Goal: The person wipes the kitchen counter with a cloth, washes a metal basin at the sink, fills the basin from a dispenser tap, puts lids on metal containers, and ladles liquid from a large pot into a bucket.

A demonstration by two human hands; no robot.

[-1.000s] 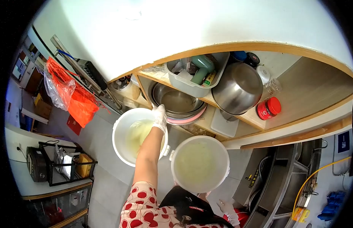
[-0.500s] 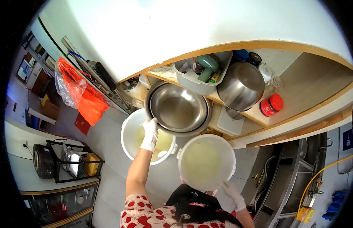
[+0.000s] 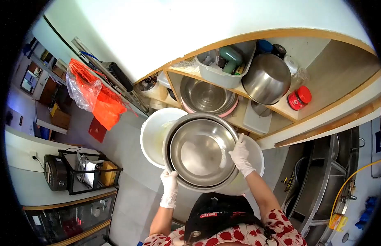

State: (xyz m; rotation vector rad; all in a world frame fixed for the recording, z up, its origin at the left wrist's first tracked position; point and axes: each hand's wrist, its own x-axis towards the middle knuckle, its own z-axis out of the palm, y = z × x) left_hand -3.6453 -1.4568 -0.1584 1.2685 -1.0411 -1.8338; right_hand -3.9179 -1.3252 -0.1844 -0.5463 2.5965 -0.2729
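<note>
Over two white buckets (image 3: pixel 151 134), I had the nested steel bowls (image 3: pixel 203 152) held up, the gloved left hand (image 3: pixel 169 183) pinching their near-left rim and the gloved right hand (image 3: pixel 241 156) clasping over the right side. Beyond, another steel basin (image 3: pixel 209 94) sat in the wooden shelving (image 3: pixel 280 34).

One head-worn view here, looking forward and steeply down, over the black cloth garment (image 3: pixel 223 207) at the bottom! It's close above the white-gloved hands (image 3: pixel 170 185), nested round silver metal basins (image 3: pixel 202 153) mid-frame, the wide lens bowing the brown wooden shelf edge (image 3: pixel 305 33) up top and blackening the corners.
</note>
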